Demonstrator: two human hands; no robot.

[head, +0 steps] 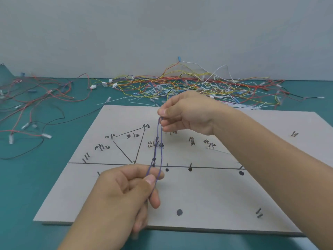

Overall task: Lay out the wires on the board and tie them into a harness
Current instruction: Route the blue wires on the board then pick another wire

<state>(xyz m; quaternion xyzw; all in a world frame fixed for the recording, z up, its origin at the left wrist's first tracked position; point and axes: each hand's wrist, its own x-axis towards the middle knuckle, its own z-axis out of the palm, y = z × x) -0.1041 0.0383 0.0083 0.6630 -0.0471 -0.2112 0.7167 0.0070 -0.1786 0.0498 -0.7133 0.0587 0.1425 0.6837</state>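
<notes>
A thin purple wire (161, 141), doubled into two strands, stretches between my hands above the grey board (207, 192). My right hand (187, 114) pinches its upper end between thumb and forefinger, over the board's far middle. My left hand (126, 192) pinches the lower end near the board's drawn centre line. The board carries drawn lines, black dots, handwritten labels and several small upright pins. A white connector (156, 140) stands at a pin just behind the wire.
A large tangle of red, yellow, white and black wires (189, 85) with connectors lies on the green table behind the board. More red and black wires (30, 109) spread at the left. Loose white cable ties (115, 101) lie near the board's far edge.
</notes>
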